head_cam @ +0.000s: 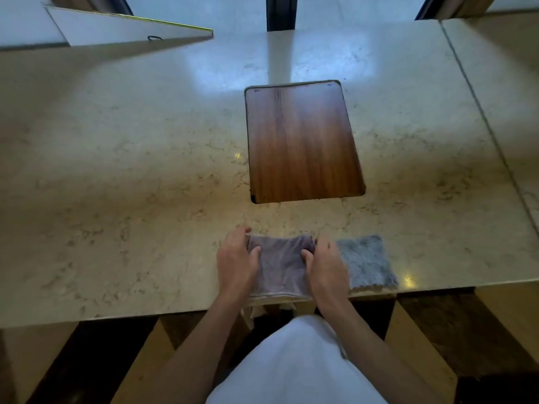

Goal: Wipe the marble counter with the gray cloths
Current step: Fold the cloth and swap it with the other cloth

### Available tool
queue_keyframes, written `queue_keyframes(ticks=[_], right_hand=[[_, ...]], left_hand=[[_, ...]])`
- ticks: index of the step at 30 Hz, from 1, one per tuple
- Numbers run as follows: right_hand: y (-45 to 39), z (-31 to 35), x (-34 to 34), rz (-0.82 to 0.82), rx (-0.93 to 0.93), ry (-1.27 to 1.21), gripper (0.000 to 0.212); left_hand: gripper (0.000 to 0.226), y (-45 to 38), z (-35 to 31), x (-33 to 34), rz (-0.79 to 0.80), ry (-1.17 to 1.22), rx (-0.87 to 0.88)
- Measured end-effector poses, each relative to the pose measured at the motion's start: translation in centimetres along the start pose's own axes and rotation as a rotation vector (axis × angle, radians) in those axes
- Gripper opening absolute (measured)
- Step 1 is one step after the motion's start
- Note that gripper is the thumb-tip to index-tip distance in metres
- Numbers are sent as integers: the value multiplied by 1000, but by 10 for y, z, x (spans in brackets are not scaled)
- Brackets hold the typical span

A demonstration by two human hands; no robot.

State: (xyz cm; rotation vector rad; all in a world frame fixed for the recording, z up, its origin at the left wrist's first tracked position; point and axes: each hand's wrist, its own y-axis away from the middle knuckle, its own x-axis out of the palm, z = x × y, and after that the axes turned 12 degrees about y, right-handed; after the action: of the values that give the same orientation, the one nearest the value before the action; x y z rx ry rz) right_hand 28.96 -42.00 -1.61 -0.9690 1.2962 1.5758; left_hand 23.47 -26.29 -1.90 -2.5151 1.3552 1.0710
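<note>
A smooth purplish-gray cloth lies at the near edge of the beige marble counter, with part of it hanging over the edge. My left hand grips its left side, thumb on top. My right hand grips its right side the same way. A second, fluffy blue-gray cloth lies flat just right of my right hand, partly under it.
A dark wooden panel is set flush into the counter beyond the cloths. A seam splits the marble at the right. An open white cabinet door juts over the far left. Wooden floor lies below the near edge.
</note>
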Motion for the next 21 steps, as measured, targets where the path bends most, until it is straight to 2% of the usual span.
queue_keyframes(ticks=[3,5,6,9,11,13,16,19,21], right_hand=[[10,0,4,-133,-173,147,39],[17,-8,10,-190,-321,259,57],[19,-11,11,-177,-361,302,64],[16,-22,15,-35,-371,380,69],[11,-25,19,76,-346,385,69],[9,-27,20,116,-322,353,68],[7,-35,4,23,-290,241,61],[-8,-72,-18,-139,-106,62,45],[-23,-102,-31,-128,-18,-44,42]], left_hand=[[41,14,8,3,-12,-206,289],[51,26,22,9,105,-368,469],[58,30,29,10,164,-455,501],[71,36,50,10,278,-561,457],[71,35,58,6,280,-577,469],[71,35,57,5,275,-594,488],[67,37,45,8,241,-608,424],[63,41,16,20,188,-585,315],[56,43,-9,34,159,-532,355]])
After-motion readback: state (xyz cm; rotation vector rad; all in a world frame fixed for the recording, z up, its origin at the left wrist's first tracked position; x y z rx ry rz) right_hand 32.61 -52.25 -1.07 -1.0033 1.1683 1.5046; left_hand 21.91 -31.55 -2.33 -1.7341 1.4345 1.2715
